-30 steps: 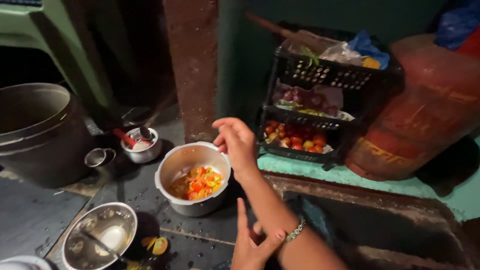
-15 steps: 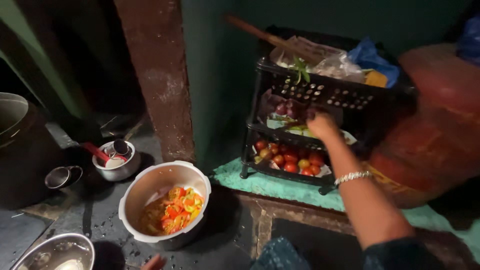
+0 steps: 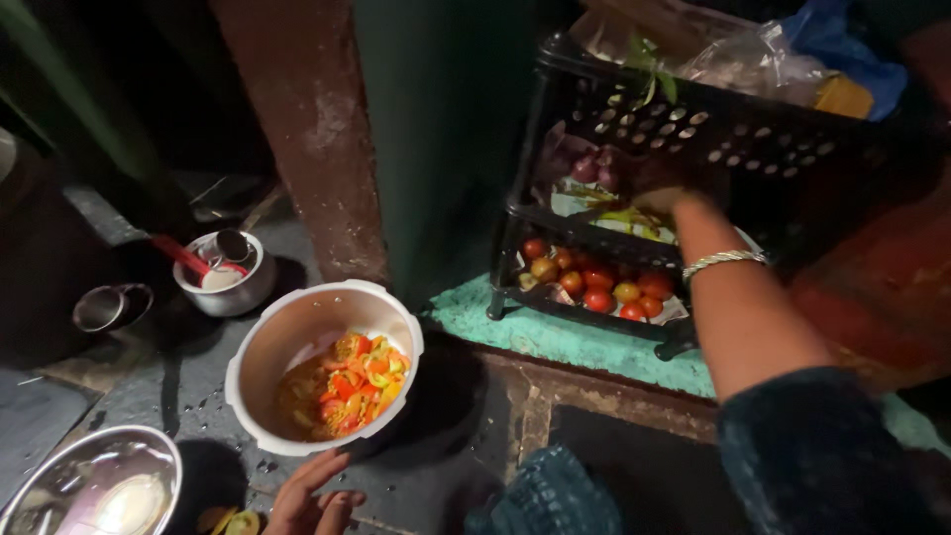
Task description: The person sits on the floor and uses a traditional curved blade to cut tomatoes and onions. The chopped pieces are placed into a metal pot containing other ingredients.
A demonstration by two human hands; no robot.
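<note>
right hand [image 3: 662, 190] reaches into the middle shelf of the black plastic rack [image 3: 693, 134], fingers lost in shadow among the purple onions [image 3: 592, 170]; cannot tell whether it grips anything. silver bracelet [image 3: 721, 261] on that wrist. tomatoes [image 3: 594, 285] fill the bottom shelf, at 7 o'clock from the hand. plastic bags [image 3: 763, 59] sit on the top shelf, at 1 o'clock.

left hand [image 3: 312, 495] at the lower edge of view, fingers loosely spread, holding nothing, just below the rim of the white pot [image 3: 297, 327]. pot holds chopped tomato and green chilli pieces [image 3: 352, 381]. steel bowl [image 3: 94, 485] at 9 o'clock from the left hand. small metal pot [image 3: 228, 282] with a red-handled spoon [image 3: 183, 256] at 11 o'clock from the white pot.
</note>
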